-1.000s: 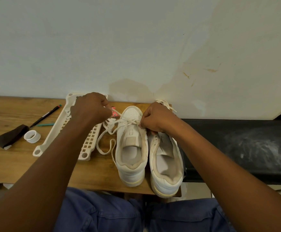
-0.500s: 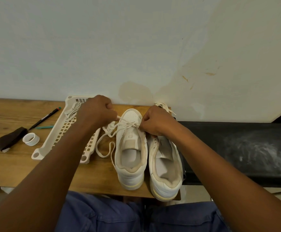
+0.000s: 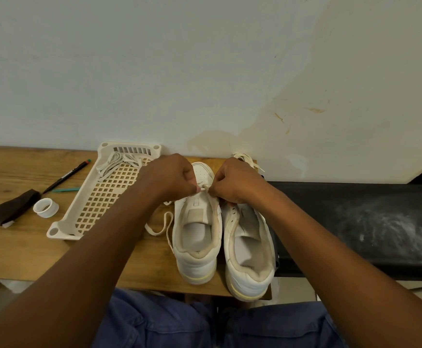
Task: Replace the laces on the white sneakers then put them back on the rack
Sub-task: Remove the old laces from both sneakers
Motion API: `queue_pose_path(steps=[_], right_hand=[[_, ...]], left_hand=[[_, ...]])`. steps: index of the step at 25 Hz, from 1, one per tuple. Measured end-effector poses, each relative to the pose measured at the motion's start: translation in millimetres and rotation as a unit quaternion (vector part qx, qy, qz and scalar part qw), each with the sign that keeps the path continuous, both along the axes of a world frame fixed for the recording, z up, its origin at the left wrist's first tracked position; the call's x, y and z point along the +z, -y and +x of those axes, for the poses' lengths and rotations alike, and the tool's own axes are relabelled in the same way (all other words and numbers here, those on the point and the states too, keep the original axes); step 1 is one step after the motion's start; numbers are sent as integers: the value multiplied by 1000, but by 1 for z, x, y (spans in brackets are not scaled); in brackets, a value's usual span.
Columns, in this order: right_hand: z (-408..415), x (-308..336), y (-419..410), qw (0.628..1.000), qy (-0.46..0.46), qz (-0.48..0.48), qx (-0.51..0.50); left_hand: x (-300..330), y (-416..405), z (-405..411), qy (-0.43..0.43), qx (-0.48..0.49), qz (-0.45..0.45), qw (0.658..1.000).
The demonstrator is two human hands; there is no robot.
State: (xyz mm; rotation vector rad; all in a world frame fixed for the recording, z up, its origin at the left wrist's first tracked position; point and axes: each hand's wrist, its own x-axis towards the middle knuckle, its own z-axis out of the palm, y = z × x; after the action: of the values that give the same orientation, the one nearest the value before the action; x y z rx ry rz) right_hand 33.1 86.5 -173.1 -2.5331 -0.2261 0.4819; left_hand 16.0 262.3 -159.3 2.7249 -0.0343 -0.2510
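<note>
Item: pair of white sneakers on a wooden table (image 3: pixel 24 249), heels toward the person, toes toward the wall (image 3: pixel 154 71). Landmark for all places: the left sneaker (image 3: pixel 196 237). The right sneaker (image 3: pixel 248 252) stands just beside it on the right, touching or nearly so, its heel overhanging the table's near edge. Over the left sneaker's tongue, near the toe, both hands meet: left hand (image 3: pixel 166 180) with fingers curled, pinching the lace (image 3: pixel 206 188) at thumb and forefinger; right hand (image 3: pixel 235 183) likewise curled, pinching the same lace from the other side. A loose loop of that lace (image 3: pixel 162 227) trails onto the table left of the left sneaker. A second bundle of lace (image 3: pixel 245 158) lies beyond the right sneaker's toe, against the wall. Left of the left sneaker, partly behind the left forearm: a cream plastic rack (image 3: pixel 99 202) with a lattice floor, lying flat and angled, with more laces (image 3: pixel 119 162) heaped at its far end. Further left of the rack: a white ring (image 3: pixel 45 207), a dark brown folded piece (image 3: pixel 14 208), a black pen (image 3: pixel 66 175) and a thin teal stick (image 3: pixel 66 189). Right of the pair: a black bench (image 3: pixel 368 222) with pale dusty smears. Nearest the camera, below the left sneaker: blue trousers (image 3: pixel 154 322).
</note>
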Motion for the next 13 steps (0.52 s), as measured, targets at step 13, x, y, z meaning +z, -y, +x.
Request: queue_pose_path(steps=[13], right_hand=[[0,-2,2,1000,3,-2,-2]], left_hand=[[11,-42,5,-59,169,90,980]])
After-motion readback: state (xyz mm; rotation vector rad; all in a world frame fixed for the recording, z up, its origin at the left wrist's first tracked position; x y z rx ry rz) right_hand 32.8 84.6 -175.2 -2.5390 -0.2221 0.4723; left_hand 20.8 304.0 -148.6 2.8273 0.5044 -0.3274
